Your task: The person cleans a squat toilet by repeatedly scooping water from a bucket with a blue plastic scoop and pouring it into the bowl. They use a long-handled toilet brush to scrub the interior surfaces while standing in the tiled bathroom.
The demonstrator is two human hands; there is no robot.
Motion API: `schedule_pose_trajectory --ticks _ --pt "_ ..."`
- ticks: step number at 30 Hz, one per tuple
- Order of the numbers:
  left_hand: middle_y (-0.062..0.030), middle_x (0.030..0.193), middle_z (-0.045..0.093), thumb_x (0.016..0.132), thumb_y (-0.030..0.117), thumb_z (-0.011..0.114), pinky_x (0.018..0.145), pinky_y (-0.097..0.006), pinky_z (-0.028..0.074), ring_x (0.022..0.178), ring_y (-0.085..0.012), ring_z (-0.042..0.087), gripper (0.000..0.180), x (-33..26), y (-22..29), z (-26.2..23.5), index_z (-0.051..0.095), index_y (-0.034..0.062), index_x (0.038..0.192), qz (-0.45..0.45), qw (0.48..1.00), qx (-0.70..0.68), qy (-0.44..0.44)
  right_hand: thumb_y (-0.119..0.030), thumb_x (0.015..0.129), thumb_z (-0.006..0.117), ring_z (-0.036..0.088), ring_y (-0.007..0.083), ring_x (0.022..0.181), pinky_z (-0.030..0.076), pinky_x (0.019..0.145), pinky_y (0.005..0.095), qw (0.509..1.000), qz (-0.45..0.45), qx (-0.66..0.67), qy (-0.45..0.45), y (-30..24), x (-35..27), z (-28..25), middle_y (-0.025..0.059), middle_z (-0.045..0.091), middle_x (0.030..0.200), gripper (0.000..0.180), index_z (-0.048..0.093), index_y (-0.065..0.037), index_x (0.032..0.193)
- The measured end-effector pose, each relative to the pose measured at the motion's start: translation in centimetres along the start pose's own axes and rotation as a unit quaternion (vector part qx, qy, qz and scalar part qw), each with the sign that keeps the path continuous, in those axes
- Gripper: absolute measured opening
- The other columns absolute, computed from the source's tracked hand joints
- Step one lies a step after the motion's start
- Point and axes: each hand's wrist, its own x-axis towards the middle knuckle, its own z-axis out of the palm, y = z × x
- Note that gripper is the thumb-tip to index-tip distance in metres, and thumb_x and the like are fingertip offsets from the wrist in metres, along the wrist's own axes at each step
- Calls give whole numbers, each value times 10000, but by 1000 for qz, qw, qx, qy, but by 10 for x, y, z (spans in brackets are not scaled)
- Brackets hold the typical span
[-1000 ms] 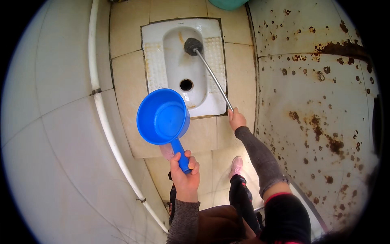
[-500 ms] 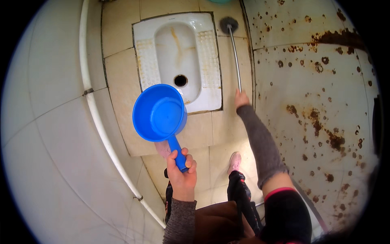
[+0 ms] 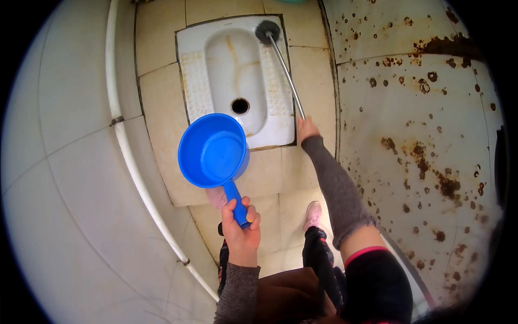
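My left hand (image 3: 243,229) is wrapped round the handle of a blue plastic water dipper (image 3: 214,151). The dipper hangs over the near left corner of a white squat toilet (image 3: 197,92), its open top facing me. Some water may be inside, but I cannot tell. In my right hand (image 3: 307,129) is the metal stick of a toilet brush (image 3: 267,32). The dark bristle head sits at the far right corner of the toilet. Brownish stains mark the basin and the ridged footrests, and the round drain hole (image 3: 239,106) shows near the front.
A white pipe (image 3: 125,146) runs along the tiled wall on the left. The right wall (image 3: 377,119) carries many rust spots. Beige floor tiles (image 3: 159,108) surround the toilet. My pink shoes (image 3: 313,214) stand on the floor in front. Part of a greenish container shows at the far edge.
The brush head has moved left from the floor tiles onto the toilet's far right corner, my right hand shifting left with it. The dipper has barely moved.
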Motion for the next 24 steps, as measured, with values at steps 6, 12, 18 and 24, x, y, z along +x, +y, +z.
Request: schedule_pose_trajectory --ticks 6,12,18,24 --pt "-65 811 522 833 190 500 378 -230 309 530 -122 445 174 1 12 5 440 45 908 19 1000 -10 4 -393 912 400 578 429 816 449 663 512 994 62 -55 -74 78 -69 9 280 596 845 408 476 -11 1032" --pt "-61 811 525 833 191 500 378 -231 309 530 -124 445 177 4 4 8 434 54 922 2 1000 -12 -6 -383 905 416 577 433 794 451 683 512 999 -20 1 35 -5 35 -3 276 595 834 422 469 33 944" --pt "-55 801 527 828 192 506 377 -232 308 518 -119 445 176 2 16 10 436 55 913 12 1000 -25 2 -361 899 417 575 437 854 451 754 504 999 -29 22 21 -93 63 -21 276 603 877 415 505 42 940" --pt "-49 794 528 826 196 512 380 -230 305 505 -118 443 170 4 32 12 444 62 906 19 999 -45 7 -365 893 417 578 402 905 443 796 493 992 -119 -6 -41 -194 65 -28 281 600 890 421 548 28 969"
